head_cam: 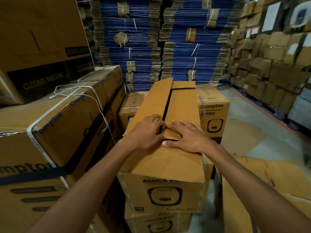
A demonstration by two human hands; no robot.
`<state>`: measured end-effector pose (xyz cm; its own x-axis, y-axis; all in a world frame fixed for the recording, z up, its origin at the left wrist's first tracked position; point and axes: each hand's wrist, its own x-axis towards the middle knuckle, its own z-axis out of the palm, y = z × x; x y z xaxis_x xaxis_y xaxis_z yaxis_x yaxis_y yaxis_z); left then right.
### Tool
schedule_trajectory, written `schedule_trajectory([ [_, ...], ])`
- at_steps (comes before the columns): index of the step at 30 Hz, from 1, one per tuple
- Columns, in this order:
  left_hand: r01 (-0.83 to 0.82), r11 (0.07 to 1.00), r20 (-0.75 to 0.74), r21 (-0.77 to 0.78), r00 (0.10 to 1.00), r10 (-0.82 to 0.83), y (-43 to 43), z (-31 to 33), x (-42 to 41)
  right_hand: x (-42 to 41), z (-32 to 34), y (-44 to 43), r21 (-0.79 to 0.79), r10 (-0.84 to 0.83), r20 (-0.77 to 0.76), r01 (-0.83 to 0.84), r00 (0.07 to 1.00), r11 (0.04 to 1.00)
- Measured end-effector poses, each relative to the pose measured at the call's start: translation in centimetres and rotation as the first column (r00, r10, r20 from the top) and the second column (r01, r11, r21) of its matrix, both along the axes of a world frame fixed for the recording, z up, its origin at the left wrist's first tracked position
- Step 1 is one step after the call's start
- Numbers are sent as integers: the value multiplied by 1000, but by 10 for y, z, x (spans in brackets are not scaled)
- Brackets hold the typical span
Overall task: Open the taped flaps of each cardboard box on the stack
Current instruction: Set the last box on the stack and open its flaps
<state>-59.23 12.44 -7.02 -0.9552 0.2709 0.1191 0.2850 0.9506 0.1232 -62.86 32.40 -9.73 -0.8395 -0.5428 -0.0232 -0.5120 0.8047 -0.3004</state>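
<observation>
Left hand [146,133] and right hand [188,137] rest side by side on the lid of the top box [161,194], at the end nearest the person. The left hand sits on the left flap [149,101], its fingers bent with the tips at the dark slit between the two long flaps; whether they hook under the edge cannot be told. The right hand lies flat and spread on the right flap [183,105], its fingers [178,125] pointing toward the slit and almost meeting the left fingertips, its thumb on the near end flap [161,162]. The left flap tilts up at its far end, and the slit runs away from the hands along the lid. This box, printed AMICA, sits on a matching lower box [158,222]. Strapped cartons [55,132] stand just to the left, a Crompton box [213,111] stands behind, and tied bundles of flattened blue cartons [138,47] rise beyond.
</observation>
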Motion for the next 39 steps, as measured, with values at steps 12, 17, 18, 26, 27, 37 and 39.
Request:
schedule_trajectory([
  [12, -1, 997, -275, 76, 961, 22, -29, -1, 4, -1, -8, 3, 62, 61, -60, -58, 996, 996],
  [17, -104, 902, -515, 418, 791, 330, -65, 32, 5, 2, -8, 5, 62, 66, -60, -63, 996, 996],
  [18, -152, 853, -468, 499, 781, 414, -75, 36, 6, 3, -8, 4, 66, 66, -62, -62, 996, 996],
  [26, -292, 796, -217, 530, 861, 460, -74, 45, -2, 0, 10, 4, 54, 86, 46, -89, 995, 995],
  [27, -283, 807, -225, 517, 866, 448, -71, 46, -4, -2, 19, 7, 41, 103, 100, -107, 990, 993],
  [37, -159, 732, -122, 663, 941, 315, 35, 41, 25, -33, 139, 20, -39, 37, 396, -23, 917, 999],
  [39, -115, 728, -141, 676, 950, 280, 58, 35, 31, -31, 143, 8, -211, -6, 420, 104, 908, 972],
])
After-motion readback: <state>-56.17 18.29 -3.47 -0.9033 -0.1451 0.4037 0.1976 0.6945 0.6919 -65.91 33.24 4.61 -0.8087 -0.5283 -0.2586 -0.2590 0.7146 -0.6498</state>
